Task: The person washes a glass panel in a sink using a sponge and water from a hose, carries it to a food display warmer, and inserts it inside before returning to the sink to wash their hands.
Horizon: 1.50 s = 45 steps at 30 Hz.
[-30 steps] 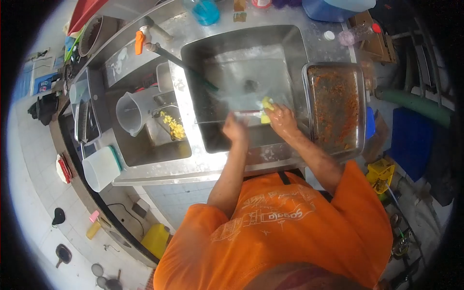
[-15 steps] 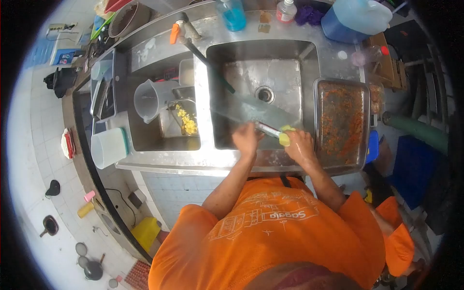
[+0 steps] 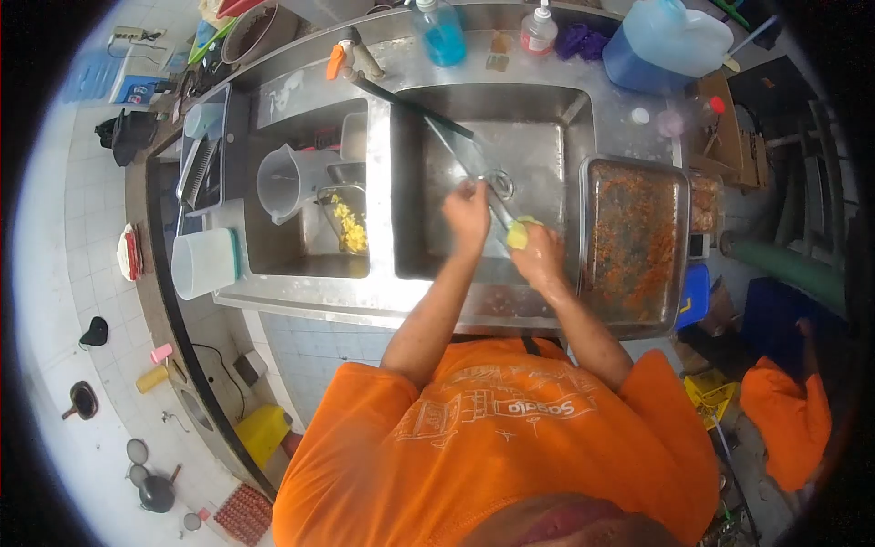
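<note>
From my remote view, left to right: translucent plastic jug (image 3: 293, 184) in the left basin (image 3: 301, 264). My left hand (image 3: 467, 217) has its fingers closed on the upper end of a slim silvery metal utensil (image 3: 499, 210), held aslant over the steel sink (image 3: 538, 146). Yellow-green sponge (image 3: 519, 234) at its lower end, clamped in my right hand's (image 3: 540, 258) fingers. Residue-crusted metal tray (image 3: 586, 219) just beside, on the bench (image 3: 624, 123).

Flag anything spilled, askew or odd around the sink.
Tray right of the right basin: patchy orange-brown residue, probably unwashed. Left basin: yellow pieces heaped there, possibly scraps. No clear damage visible.
</note>
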Each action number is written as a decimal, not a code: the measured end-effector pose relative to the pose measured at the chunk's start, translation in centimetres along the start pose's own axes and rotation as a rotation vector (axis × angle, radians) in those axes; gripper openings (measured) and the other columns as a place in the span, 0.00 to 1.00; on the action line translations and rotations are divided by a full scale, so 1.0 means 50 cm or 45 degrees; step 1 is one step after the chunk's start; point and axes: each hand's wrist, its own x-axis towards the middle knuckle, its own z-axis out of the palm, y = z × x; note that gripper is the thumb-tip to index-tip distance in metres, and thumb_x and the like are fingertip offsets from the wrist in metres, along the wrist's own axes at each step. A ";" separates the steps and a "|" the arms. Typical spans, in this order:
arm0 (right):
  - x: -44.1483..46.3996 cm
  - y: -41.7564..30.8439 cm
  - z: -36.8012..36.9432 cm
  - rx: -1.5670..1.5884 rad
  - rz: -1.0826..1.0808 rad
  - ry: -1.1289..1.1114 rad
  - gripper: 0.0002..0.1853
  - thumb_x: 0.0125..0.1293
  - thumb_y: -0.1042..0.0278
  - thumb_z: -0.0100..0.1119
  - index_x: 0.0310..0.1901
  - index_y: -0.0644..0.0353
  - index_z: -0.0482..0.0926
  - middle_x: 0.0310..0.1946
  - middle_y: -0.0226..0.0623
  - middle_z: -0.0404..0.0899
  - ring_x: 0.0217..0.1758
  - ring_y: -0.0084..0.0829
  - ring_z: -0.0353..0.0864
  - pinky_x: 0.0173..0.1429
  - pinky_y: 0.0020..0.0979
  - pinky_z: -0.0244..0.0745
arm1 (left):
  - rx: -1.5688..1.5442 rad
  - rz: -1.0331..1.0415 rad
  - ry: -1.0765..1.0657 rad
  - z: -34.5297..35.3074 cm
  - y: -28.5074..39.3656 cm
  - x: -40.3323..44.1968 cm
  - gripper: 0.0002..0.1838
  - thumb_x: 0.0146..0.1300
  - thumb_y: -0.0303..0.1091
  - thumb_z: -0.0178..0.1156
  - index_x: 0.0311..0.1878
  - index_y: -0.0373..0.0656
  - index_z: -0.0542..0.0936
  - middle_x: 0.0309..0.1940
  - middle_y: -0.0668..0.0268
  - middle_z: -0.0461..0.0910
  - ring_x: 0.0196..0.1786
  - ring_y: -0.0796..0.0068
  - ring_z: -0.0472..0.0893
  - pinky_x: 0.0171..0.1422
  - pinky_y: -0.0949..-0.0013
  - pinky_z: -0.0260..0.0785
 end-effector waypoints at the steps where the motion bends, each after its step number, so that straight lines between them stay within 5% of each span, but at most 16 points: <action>1: 0.008 -0.019 0.008 0.051 0.005 -0.027 0.19 0.54 0.69 0.64 0.49 0.60 0.82 0.41 0.51 0.84 0.45 0.53 0.83 0.52 0.47 0.76 | -0.046 0.128 0.138 -0.001 0.002 -0.002 0.26 0.57 0.39 0.69 0.51 0.25 0.80 0.29 0.56 0.84 0.33 0.72 0.83 0.41 0.68 0.73; 4: 0.013 -0.055 0.068 0.174 -0.001 -0.137 0.20 0.52 0.68 0.67 0.49 0.62 0.81 0.43 0.51 0.82 0.47 0.53 0.82 0.52 0.47 0.76 | -0.175 0.048 0.023 -0.018 -0.073 0.013 0.26 0.58 0.38 0.68 0.55 0.30 0.77 0.33 0.59 0.82 0.33 0.74 0.79 0.40 0.68 0.71; 5: 0.015 -0.056 0.094 0.209 -0.009 -0.175 0.20 0.52 0.67 0.66 0.49 0.62 0.80 0.45 0.51 0.81 0.47 0.53 0.81 0.51 0.48 0.77 | -0.206 -0.222 -0.088 -0.029 -0.110 0.016 0.38 0.56 0.38 0.69 0.67 0.31 0.68 0.61 0.45 0.74 0.64 0.57 0.74 0.64 0.61 0.67; 6: 0.016 -0.055 0.117 0.234 -0.087 -0.136 0.22 0.51 0.67 0.68 0.49 0.62 0.80 0.45 0.51 0.81 0.47 0.53 0.82 0.51 0.48 0.77 | -0.277 -0.200 -0.143 -0.042 -0.169 0.036 0.40 0.57 0.36 0.67 0.71 0.34 0.63 0.62 0.47 0.72 0.64 0.59 0.72 0.65 0.63 0.66; 12: 0.030 0.019 0.208 0.782 -0.241 -0.463 0.25 0.58 0.59 0.68 0.56 0.60 0.78 0.52 0.46 0.80 0.54 0.47 0.79 0.60 0.42 0.74 | -0.522 -0.086 -0.287 -0.122 -0.173 0.044 0.30 0.58 0.22 0.58 0.66 0.36 0.68 0.50 0.58 0.78 0.50 0.68 0.79 0.53 0.67 0.75; 18: 0.223 0.146 0.451 0.459 -0.266 0.476 0.13 0.70 0.64 0.55 0.46 0.62 0.84 0.49 0.46 0.82 0.53 0.46 0.80 0.61 0.40 0.71 | -0.563 -0.409 -0.323 -0.132 -0.093 0.034 0.34 0.57 0.16 0.54 0.70 0.33 0.64 0.58 0.57 0.75 0.49 0.69 0.80 0.43 0.69 0.78; 21: 0.250 0.032 0.378 1.185 -0.010 0.020 0.12 0.69 0.65 0.56 0.45 0.63 0.84 0.48 0.48 0.83 0.52 0.46 0.81 0.60 0.40 0.72 | -0.611 -0.457 -0.324 -0.127 -0.090 0.034 0.33 0.57 0.15 0.53 0.69 0.30 0.64 0.62 0.57 0.74 0.53 0.67 0.80 0.45 0.69 0.79; 24: 0.175 0.125 0.415 0.907 -0.417 0.211 0.11 0.67 0.66 0.59 0.46 0.61 0.84 0.45 0.49 0.84 0.51 0.46 0.82 0.57 0.40 0.74 | -0.412 -0.104 -0.283 -0.112 -0.156 0.046 0.27 0.59 0.16 0.53 0.65 0.32 0.68 0.51 0.55 0.77 0.50 0.64 0.81 0.48 0.64 0.82; 28: 0.287 0.146 0.419 0.817 0.163 0.447 0.14 0.59 0.75 0.63 0.48 0.59 0.83 0.46 0.48 0.84 0.55 0.44 0.82 0.59 0.37 0.73 | -0.703 -0.350 -0.245 -0.115 -0.104 0.027 0.27 0.58 0.17 0.52 0.64 0.33 0.69 0.47 0.56 0.80 0.47 0.68 0.82 0.42 0.69 0.79; 29: 0.279 0.051 0.352 1.021 0.090 0.409 0.19 0.55 0.84 0.58 0.50 0.62 0.83 0.49 0.47 0.83 0.57 0.42 0.80 0.62 0.36 0.72 | -0.700 -0.361 -0.263 -0.106 -0.095 0.040 0.27 0.58 0.17 0.52 0.64 0.33 0.69 0.47 0.56 0.80 0.46 0.68 0.82 0.41 0.70 0.78; 33: 0.193 0.081 0.405 0.871 -0.528 0.415 0.21 0.53 0.82 0.58 0.50 0.61 0.83 0.43 0.47 0.84 0.51 0.43 0.82 0.56 0.38 0.75 | -0.647 -0.412 -0.303 -0.115 -0.107 0.037 0.27 0.59 0.17 0.52 0.64 0.34 0.69 0.48 0.56 0.79 0.41 0.70 0.83 0.39 0.71 0.77; 36: 0.260 0.201 0.444 0.777 0.111 0.206 0.19 0.54 0.79 0.60 0.49 0.63 0.83 0.42 0.47 0.84 0.48 0.42 0.83 0.54 0.36 0.76 | -0.629 -0.320 -0.279 -0.118 -0.140 0.032 0.26 0.59 0.18 0.55 0.64 0.34 0.69 0.48 0.57 0.79 0.40 0.72 0.81 0.38 0.71 0.77; 40: 0.278 0.016 0.358 0.866 -0.150 0.037 0.17 0.54 0.72 0.67 0.47 0.64 0.83 0.39 0.41 0.85 0.42 0.36 0.85 0.47 0.33 0.78 | -0.656 -0.341 -0.283 -0.117 -0.123 0.032 0.24 0.60 0.18 0.56 0.62 0.33 0.71 0.50 0.58 0.80 0.46 0.70 0.81 0.44 0.69 0.76; 41: 0.285 -0.002 0.347 1.290 0.073 -0.314 0.17 0.53 0.69 0.69 0.45 0.64 0.84 0.36 0.39 0.85 0.38 0.33 0.85 0.46 0.33 0.78 | -0.633 -0.381 -0.325 -0.126 -0.116 0.032 0.23 0.60 0.19 0.55 0.61 0.33 0.72 0.51 0.58 0.80 0.48 0.70 0.81 0.47 0.69 0.76; 44: 0.266 -0.054 0.279 1.295 -0.106 -0.365 0.15 0.52 0.69 0.69 0.42 0.64 0.84 0.33 0.39 0.85 0.36 0.32 0.84 0.45 0.32 0.78 | -0.549 -0.237 -0.362 -0.117 -0.159 0.043 0.23 0.60 0.20 0.57 0.60 0.32 0.72 0.53 0.57 0.79 0.51 0.68 0.80 0.53 0.68 0.74; 45: 0.266 -0.063 0.254 1.096 -0.692 -0.266 0.13 0.51 0.70 0.69 0.39 0.63 0.85 0.34 0.40 0.85 0.36 0.32 0.85 0.46 0.32 0.78 | -0.549 -0.148 -0.313 -0.113 -0.160 0.047 0.24 0.58 0.21 0.60 0.59 0.32 0.73 0.51 0.56 0.80 0.50 0.69 0.80 0.55 0.68 0.72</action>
